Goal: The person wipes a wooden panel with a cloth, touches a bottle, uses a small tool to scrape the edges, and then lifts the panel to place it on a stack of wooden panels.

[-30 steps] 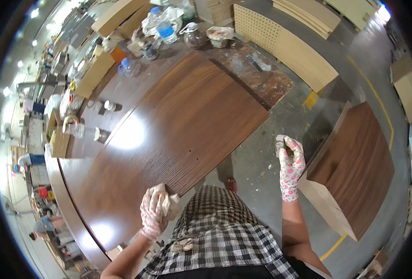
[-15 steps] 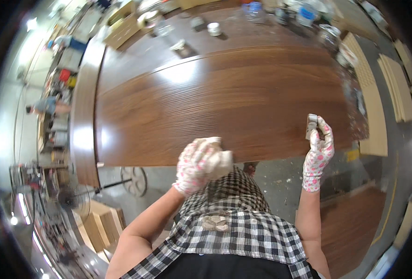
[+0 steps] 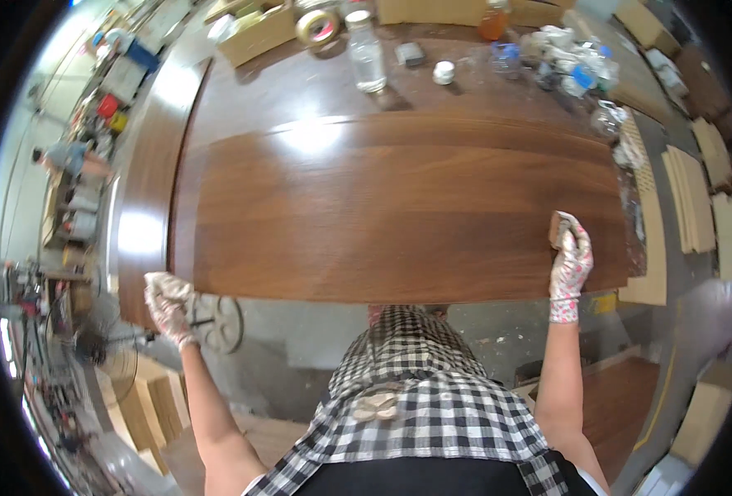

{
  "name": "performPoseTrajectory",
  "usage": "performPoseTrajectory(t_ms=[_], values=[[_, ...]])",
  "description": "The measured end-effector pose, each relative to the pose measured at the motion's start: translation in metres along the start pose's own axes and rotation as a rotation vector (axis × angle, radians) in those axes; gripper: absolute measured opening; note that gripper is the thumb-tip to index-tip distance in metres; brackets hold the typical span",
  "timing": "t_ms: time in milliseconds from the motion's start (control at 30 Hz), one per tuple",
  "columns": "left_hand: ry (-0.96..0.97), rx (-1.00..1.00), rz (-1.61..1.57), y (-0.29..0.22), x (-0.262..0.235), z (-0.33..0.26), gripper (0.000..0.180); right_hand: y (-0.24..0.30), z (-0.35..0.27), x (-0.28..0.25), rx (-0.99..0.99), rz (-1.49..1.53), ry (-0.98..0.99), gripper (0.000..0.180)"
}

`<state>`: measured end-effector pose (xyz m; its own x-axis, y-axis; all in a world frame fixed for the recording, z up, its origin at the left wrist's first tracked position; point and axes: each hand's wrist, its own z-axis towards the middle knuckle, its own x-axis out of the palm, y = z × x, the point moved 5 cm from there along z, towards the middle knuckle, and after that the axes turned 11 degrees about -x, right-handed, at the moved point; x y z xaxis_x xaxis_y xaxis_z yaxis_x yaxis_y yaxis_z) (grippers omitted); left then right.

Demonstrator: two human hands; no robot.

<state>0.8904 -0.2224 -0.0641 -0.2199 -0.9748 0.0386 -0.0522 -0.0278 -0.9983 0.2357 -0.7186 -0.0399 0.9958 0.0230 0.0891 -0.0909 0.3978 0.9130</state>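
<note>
A brown wood-grain panel (image 3: pixel 382 215) lies in front of me, with a bright light reflected on its far part. My left hand (image 3: pixel 168 318), in a white glove with pink spots, is closed on a crumpled white cloth (image 3: pixel 168 288). It is at the panel's near left corner, beside a separate brown strip (image 3: pixel 149 190). Over the panel's right end, my right hand (image 3: pixel 572 266), gloved alike, grips a small brown block-like piece (image 3: pixel 556 231) between thumb and fingers. The exact kind of that piece does not show.
Along the far side stand a clear bottle (image 3: pixel 367 56), a tape roll (image 3: pixel 317 29), a white-capped jar (image 3: pixel 444 73) and a cardboard box (image 3: pixel 256 35). Crumpled plastic and bottles (image 3: pixel 568 62) pile up far right. A fan (image 3: pixel 106 347) stands low left. Another person (image 3: pixel 73 157) is at the far left.
My left hand has swung left with the cloth, from before my apron to the panel's left corner. The right hand keeps its small piece, now turned slightly. The view has shifted, showing more of the far side.
</note>
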Motion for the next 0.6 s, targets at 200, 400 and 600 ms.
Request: performPoseTrajectory(t_ms=[200,400,600], values=[[0.16,0.208,0.201,-0.047,0.176,-0.04,0.043,-0.001,-0.004,0.012,0.096,0.054,-0.131,0.025],[0.716,0.21,0.422,-0.015,0.348,-0.101,0.032,0.018,-0.022,0.001,0.124,0.181,-0.235,0.026],[0.737,0.942,0.892,-0.025,0.456,-0.204,0.037,0.043,0.011,-0.068,0.03,-0.094,-0.326,0.026]])
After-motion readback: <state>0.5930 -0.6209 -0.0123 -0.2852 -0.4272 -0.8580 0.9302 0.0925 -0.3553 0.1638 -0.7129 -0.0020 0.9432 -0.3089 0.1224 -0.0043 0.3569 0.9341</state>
